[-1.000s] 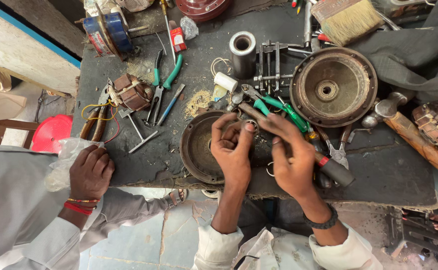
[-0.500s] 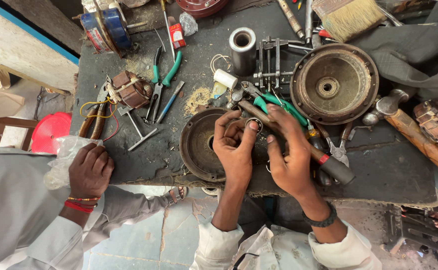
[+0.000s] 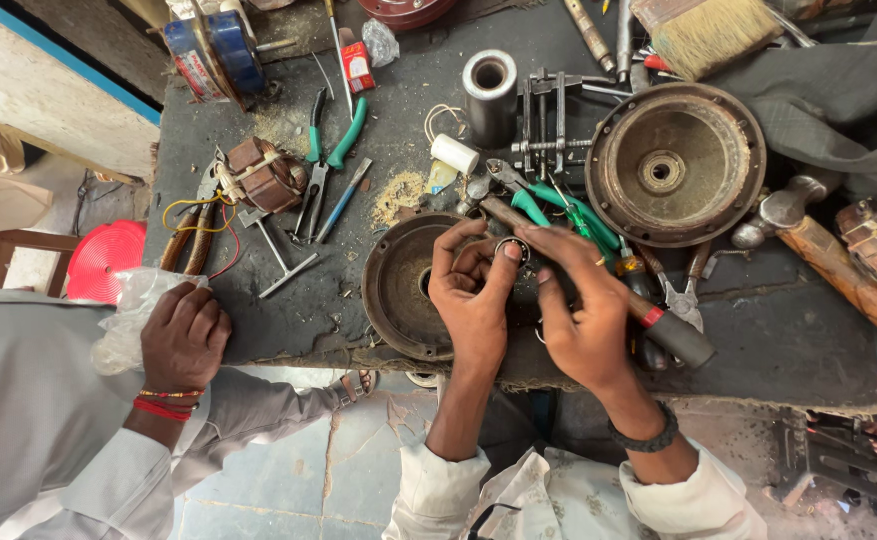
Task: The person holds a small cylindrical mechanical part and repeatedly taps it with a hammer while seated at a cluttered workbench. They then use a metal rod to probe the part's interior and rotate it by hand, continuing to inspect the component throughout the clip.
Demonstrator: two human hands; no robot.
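Above the round rusty metal end cover (image 3: pixel 403 285), both hands, left hand (image 3: pixel 473 300) and right hand (image 3: pixel 583 320), pinch a small steel bearing ring (image 3: pixel 511 250), likely hard, slippery, best gripped by its rim.

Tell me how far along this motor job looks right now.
Done: the housing lies opened on the bench, beside the coil. In hand: the left hand and right hand hold a small metal ring over the end cover. Left: the parts lie apart, unassembled.
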